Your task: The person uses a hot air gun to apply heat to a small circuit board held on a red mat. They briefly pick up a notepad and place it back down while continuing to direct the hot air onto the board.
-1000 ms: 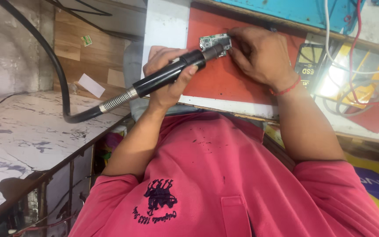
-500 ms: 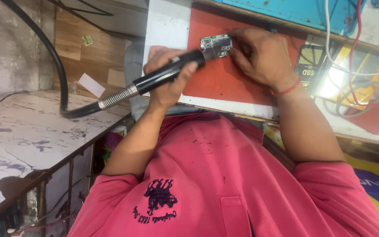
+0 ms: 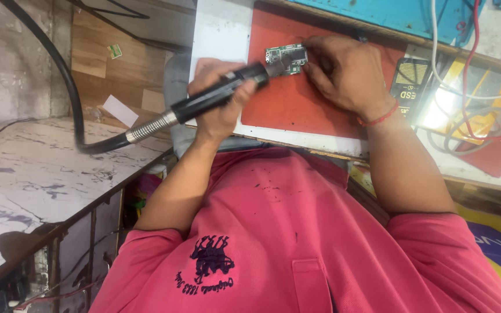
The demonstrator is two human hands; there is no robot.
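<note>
The left hand [image 3: 218, 101] is wrapped closed around the black handpiece [image 3: 221, 95] of a hot-air tool, fingers curled over the barrel and thumb beneath, so that the metal nozzle end points at the small green circuit board [image 3: 287, 59]. This full-fist hold appears suited to keeping the nozzle steady just above one edge of the board. The board lies flat on the red work mat [image 3: 297, 104], near its upper edge, which gives it a level rest. The right hand [image 3: 349, 75] lies palm down beside the board, fingertips pinched at its right edge; whether a small tool sits between them cannot be told, as the fingers hide that spot. This placement seems intended to pin the board against sliding. Both forearms reach forward from the red shirt [image 3: 297, 243], the left wrist bent slightly inward, the right wrist straight and carrying a red thread band [image 3: 378, 119]. A ribbed metal collar and thick black hose [image 3: 76, 110] trail from the handpiece over the marbled side surface [image 3: 24, 185]. A lit lamp [image 3: 439, 110] and coiled wires [image 3: 476, 116] lie to the right of the mat
</note>
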